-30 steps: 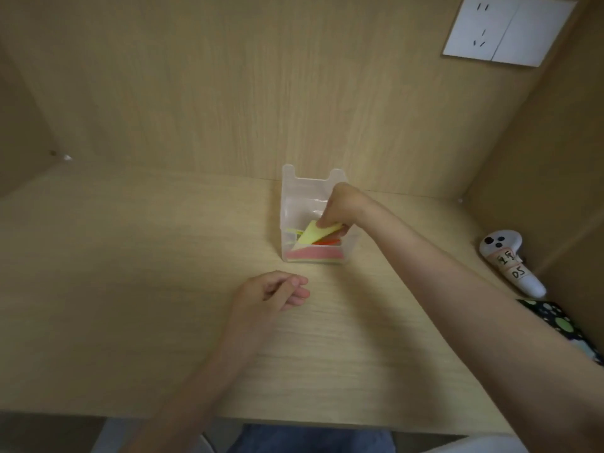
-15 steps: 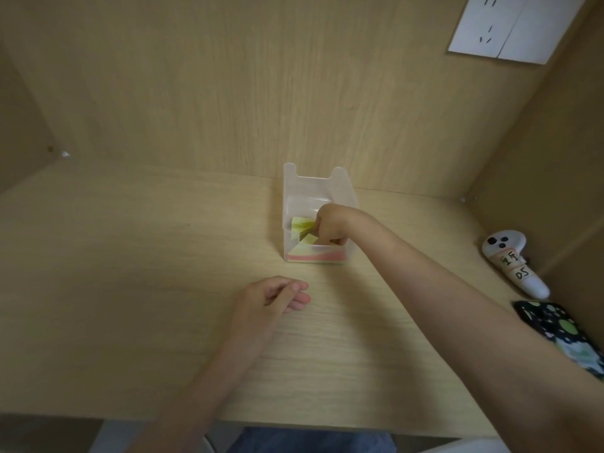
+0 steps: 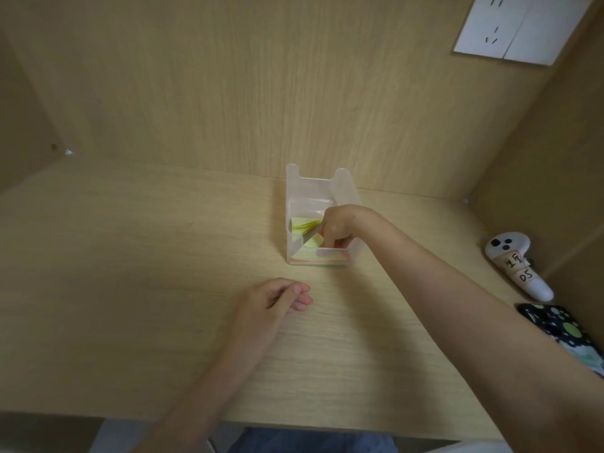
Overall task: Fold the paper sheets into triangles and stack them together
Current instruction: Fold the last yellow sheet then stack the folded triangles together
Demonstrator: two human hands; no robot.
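Head view, nearest first: no loose sheet lies on the light wooden desk (image 3: pixel 130 289), and the left hand (image 3: pixel 274 300) rests on it in front of the box, fingers loosely curled and holding nothing. Farther back, the right hand (image 3: pixel 340 228) reaches down into the clear plastic box (image 3: pixel 322 188), knuckles up and fingers bent into the paper. Their tips are hidden, so I cannot tell whether they pinch a sheet or only press on it. The folded yellow-green paper triangles (image 3: pixel 302 223) sit inside the box, against its left wall and under the hand, on top of pink and orange folded sheets (image 3: pixel 327 259) at the bottom.

With no flat sheet in sight, the folding looks finished or nearly so; what seems left is settling this last piece on the stack.

A second ago the right hand held a yellow triangle at the box's front rim; now that triangle is down inside and the hand has sunk in after it. The left hand has barely moved.
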